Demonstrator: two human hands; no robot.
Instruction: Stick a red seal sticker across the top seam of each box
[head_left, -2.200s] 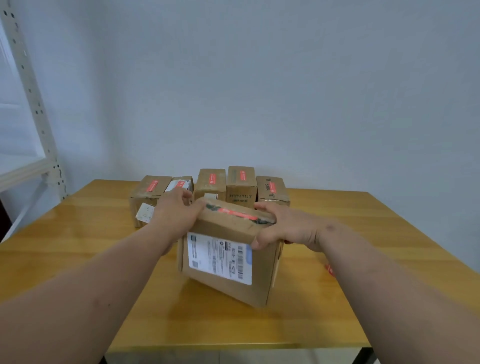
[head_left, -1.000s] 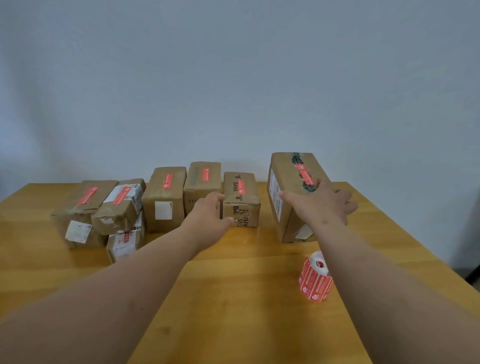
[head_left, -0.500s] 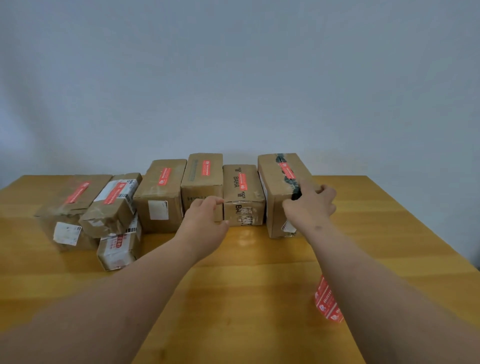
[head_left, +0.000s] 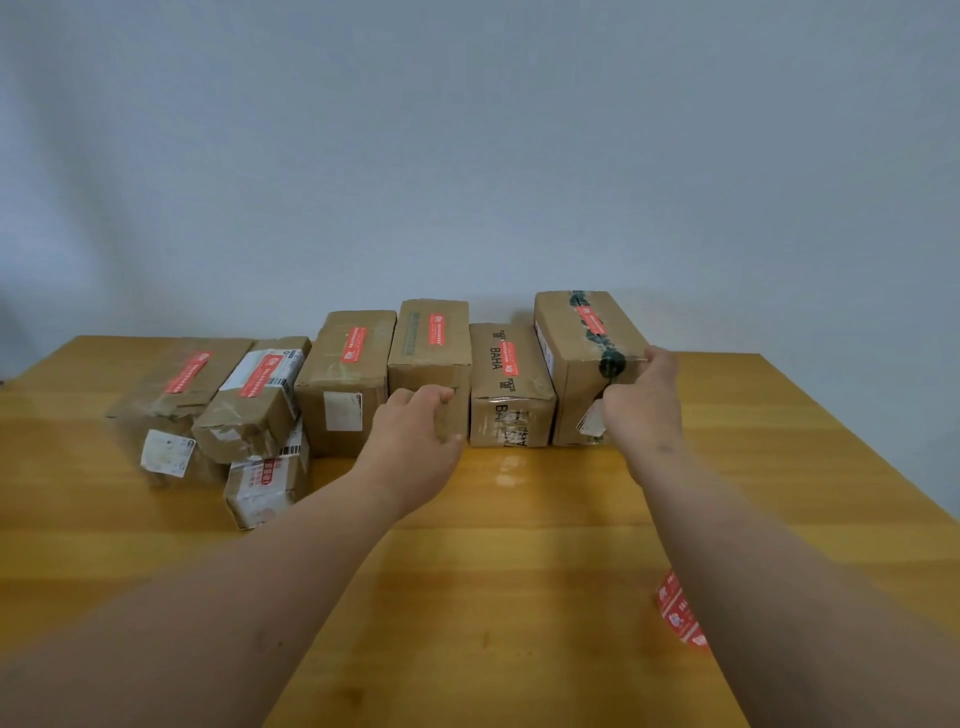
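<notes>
My right hand (head_left: 641, 400) grips the box (head_left: 587, 364), squaring it into the row; my left hand (head_left: 415, 436), fingers curled, steadies its neighbour (head_left: 428, 358).

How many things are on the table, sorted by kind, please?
Cardboard boxes: 7, from the leftmost to the rightmost
Sticker rolls: 1, partly hidden behind the right forearm
Total: 8

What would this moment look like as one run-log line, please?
right hand: grips dark-taped box, sealed, in row | left hand: against tall box | sticker roll: on table
</notes>
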